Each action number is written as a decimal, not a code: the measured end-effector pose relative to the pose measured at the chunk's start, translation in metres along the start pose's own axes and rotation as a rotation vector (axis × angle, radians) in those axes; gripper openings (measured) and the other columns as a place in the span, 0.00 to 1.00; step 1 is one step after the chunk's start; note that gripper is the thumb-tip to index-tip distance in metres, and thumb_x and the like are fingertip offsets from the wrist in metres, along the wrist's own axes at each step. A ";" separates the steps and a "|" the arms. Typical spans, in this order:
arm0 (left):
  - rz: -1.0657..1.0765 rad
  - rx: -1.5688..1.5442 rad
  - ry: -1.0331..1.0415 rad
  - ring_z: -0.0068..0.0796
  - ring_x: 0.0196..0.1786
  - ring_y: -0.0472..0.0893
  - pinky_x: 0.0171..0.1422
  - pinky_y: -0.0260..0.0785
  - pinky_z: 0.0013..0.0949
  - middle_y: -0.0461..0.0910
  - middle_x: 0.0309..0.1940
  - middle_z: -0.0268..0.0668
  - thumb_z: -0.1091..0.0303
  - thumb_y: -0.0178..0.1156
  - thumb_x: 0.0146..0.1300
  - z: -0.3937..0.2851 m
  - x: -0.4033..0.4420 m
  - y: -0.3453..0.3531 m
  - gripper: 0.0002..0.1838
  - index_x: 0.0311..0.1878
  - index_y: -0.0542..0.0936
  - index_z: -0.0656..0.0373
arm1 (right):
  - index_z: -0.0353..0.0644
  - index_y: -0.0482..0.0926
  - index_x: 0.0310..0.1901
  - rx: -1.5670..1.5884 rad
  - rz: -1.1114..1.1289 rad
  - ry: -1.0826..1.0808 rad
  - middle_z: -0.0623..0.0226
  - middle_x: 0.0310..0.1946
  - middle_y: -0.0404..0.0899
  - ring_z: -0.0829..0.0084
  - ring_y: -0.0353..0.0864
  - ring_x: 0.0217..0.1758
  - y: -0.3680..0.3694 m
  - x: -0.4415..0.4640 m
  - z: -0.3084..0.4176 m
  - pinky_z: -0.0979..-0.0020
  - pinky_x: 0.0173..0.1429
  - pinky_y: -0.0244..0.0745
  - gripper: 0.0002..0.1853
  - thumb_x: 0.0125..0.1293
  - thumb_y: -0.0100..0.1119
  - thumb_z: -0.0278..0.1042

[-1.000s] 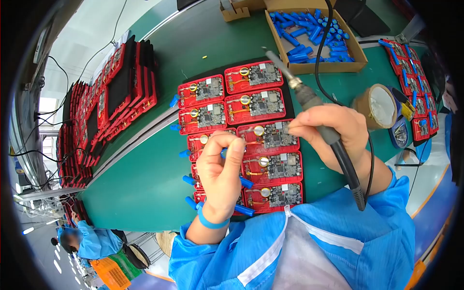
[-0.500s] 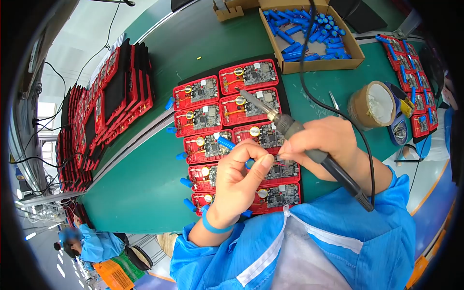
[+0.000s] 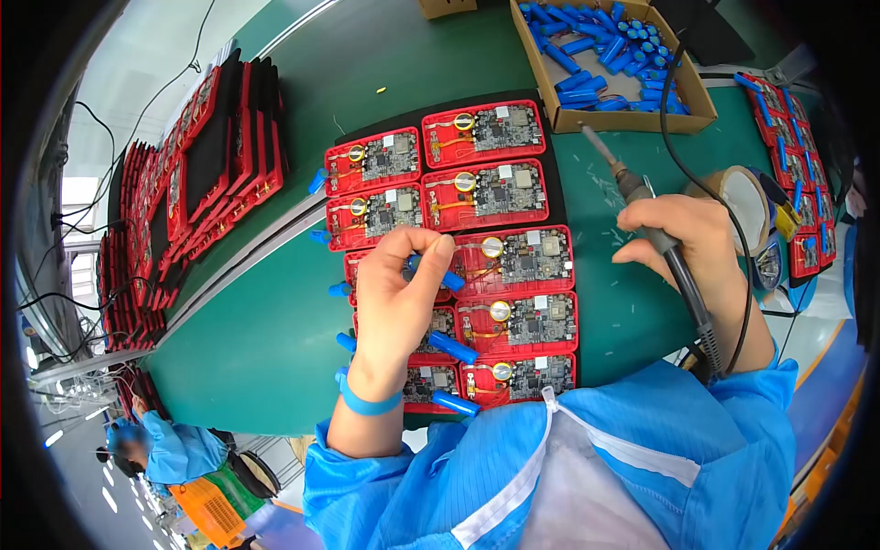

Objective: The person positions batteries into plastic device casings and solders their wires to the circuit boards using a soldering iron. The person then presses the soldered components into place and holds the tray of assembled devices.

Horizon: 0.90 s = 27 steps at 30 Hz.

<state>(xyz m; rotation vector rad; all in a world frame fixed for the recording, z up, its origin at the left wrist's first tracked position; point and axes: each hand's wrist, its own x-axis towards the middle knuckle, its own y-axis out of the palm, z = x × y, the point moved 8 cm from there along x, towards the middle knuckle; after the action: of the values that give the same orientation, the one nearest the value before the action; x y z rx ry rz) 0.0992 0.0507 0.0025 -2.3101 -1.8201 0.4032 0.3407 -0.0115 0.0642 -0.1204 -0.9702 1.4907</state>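
The left hand (image 3: 400, 293) is poised above the left column of red cases (image 3: 522, 287), its thumb and forefinger brought together at the tips. A blue cylinder (image 3: 453, 280) shows just beside the thumb, and more blue is visible in the gap between thumb and forefinger; whether the hand grips it cannot be told. A blue wristband (image 3: 368, 400) circles the wrist behind this hand.

The right hand (image 3: 689, 234), well apart to the right of the cases, is wrapped around a soldering iron (image 3: 684, 277), while its thumb and forefinger tips stand apart. The iron's metal tip points forward and leftward from the hand, clear of the cases, and its cable (image 3: 674, 137) loops past the hand.

The cases lie in two columns between and ahead of the hands, each visible one with a circuit board (image 3: 541, 257) and a round disc (image 3: 492, 247). Two more blue cylinders (image 3: 454, 347) lie nearer the person, to the right of the left wrist. Others (image 3: 338, 290) jut out along the cases' left edge, left of the left hand and ahead of it.

On the green worktop (image 3: 247, 385), ahead of the right hand, a cardboard box (image 3: 637, 122) holds many blue cylinders. A tape roll (image 3: 744, 206) is just right of that hand. Far left of the left hand rises a stack of red and black trays (image 3: 197, 188).
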 end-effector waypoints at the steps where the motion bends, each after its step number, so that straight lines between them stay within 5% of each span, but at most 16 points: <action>1: 0.001 -0.001 -0.006 0.17 0.28 0.70 0.32 0.61 0.25 0.75 0.23 0.31 0.70 0.61 0.58 0.003 0.006 0.000 0.07 0.31 0.77 0.64 | 0.39 0.79 0.35 -0.057 0.007 0.025 0.63 0.23 0.78 0.66 0.78 0.23 0.001 0.000 -0.003 0.71 0.27 0.71 0.13 0.46 0.70 0.26; 3: 0.020 0.216 0.091 0.11 0.29 0.67 0.33 0.59 0.18 0.73 0.24 0.24 0.71 0.58 0.62 0.001 0.016 0.002 0.06 0.32 0.76 0.63 | 0.39 0.79 0.35 -0.049 -0.025 0.000 0.63 0.22 0.77 0.66 0.77 0.23 0.003 0.004 -0.003 0.71 0.26 0.70 0.14 0.46 0.70 0.27; 5: 0.014 0.271 0.015 0.15 0.30 0.68 0.36 0.61 0.21 0.72 0.25 0.26 0.72 0.59 0.60 0.005 0.022 0.003 0.05 0.31 0.76 0.63 | 0.39 0.79 0.39 -0.059 -0.030 -0.006 0.62 0.24 0.78 0.66 0.77 0.24 0.006 0.009 -0.002 0.70 0.27 0.70 0.17 0.45 0.71 0.30; 6: 0.008 0.355 0.173 0.18 0.32 0.69 0.38 0.61 0.23 0.72 0.27 0.29 0.73 0.60 0.58 -0.005 0.025 0.006 0.04 0.31 0.76 0.64 | 0.39 0.79 0.39 -0.057 -0.026 -0.002 0.62 0.24 0.78 0.66 0.77 0.24 0.008 0.013 -0.002 0.70 0.27 0.70 0.17 0.45 0.71 0.30; 7: 0.002 0.439 0.331 0.21 0.34 0.69 0.39 0.62 0.24 0.71 0.28 0.31 0.74 0.61 0.57 -0.015 0.024 0.010 0.04 0.31 0.76 0.64 | 0.38 0.79 0.40 0.025 -0.038 -0.021 0.65 0.21 0.75 0.70 0.73 0.21 0.011 0.019 -0.002 0.72 0.25 0.65 0.18 0.50 0.68 0.38; 10: -0.021 0.460 0.245 0.27 0.39 0.70 0.47 0.56 0.32 0.70 0.33 0.33 0.72 0.63 0.53 -0.007 0.030 0.014 0.04 0.28 0.77 0.60 | 0.37 0.79 0.43 0.122 -0.050 -0.090 0.69 0.18 0.70 0.76 0.67 0.19 0.024 0.033 -0.009 0.73 0.22 0.58 0.23 0.56 0.63 0.49; 13: -0.050 0.472 0.211 0.28 0.43 0.69 0.52 0.49 0.37 0.70 0.35 0.32 0.68 0.63 0.52 -0.002 0.034 0.016 0.04 0.27 0.79 0.56 | 0.37 0.79 0.43 0.177 -0.020 -0.086 0.68 0.19 0.71 0.77 0.69 0.23 0.034 0.040 -0.010 0.74 0.25 0.60 0.19 0.57 0.64 0.44; 16: -0.080 0.514 0.233 0.31 0.45 0.68 0.51 0.55 0.35 0.69 0.38 0.35 0.71 0.64 0.51 -0.002 0.035 0.019 0.05 0.27 0.78 0.59 | 0.37 0.78 0.42 0.199 -0.139 -0.099 0.62 0.34 0.81 0.74 0.82 0.30 0.041 0.039 -0.016 0.76 0.34 0.75 0.15 0.51 0.67 0.23; 17: -0.098 0.567 0.275 0.32 0.45 0.68 0.49 0.61 0.32 0.69 0.38 0.38 0.73 0.64 0.51 -0.005 0.034 0.020 0.05 0.27 0.77 0.63 | 0.37 0.78 0.42 0.206 -0.133 -0.093 0.62 0.34 0.81 0.74 0.82 0.30 0.045 0.038 -0.014 0.76 0.34 0.75 0.15 0.51 0.67 0.23; 19: -0.108 0.572 0.265 0.35 0.49 0.66 0.52 0.55 0.37 0.68 0.41 0.38 0.71 0.64 0.51 -0.001 0.035 0.019 0.04 0.26 0.78 0.59 | 0.37 0.78 0.39 0.353 -0.199 0.216 0.62 0.32 0.80 0.74 0.81 0.30 0.046 0.030 -0.031 0.76 0.33 0.75 0.13 0.50 0.67 0.23; 23: -0.125 0.571 0.280 0.40 0.53 0.64 0.55 0.50 0.44 0.68 0.44 0.38 0.69 0.63 0.50 0.001 0.036 0.019 0.03 0.26 0.79 0.55 | 0.37 0.78 0.36 0.210 -0.164 0.028 0.63 0.31 0.80 0.76 0.81 0.30 0.044 0.035 -0.025 0.78 0.30 0.73 0.11 0.50 0.68 0.24; 27: -0.115 0.594 0.302 0.40 0.54 0.64 0.55 0.49 0.44 0.68 0.45 0.38 0.70 0.63 0.50 0.001 0.037 0.021 0.03 0.25 0.78 0.55 | 0.37 0.79 0.35 0.261 -0.156 0.107 0.63 0.29 0.80 0.76 0.80 0.28 0.052 0.033 -0.033 0.78 0.28 0.72 0.11 0.49 0.68 0.23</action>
<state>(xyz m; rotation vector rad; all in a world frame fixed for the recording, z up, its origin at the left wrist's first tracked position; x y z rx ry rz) 0.1265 0.0816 -0.0084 -1.7456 -1.4323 0.4699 0.3135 0.0407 0.0265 0.0621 -0.6769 1.4377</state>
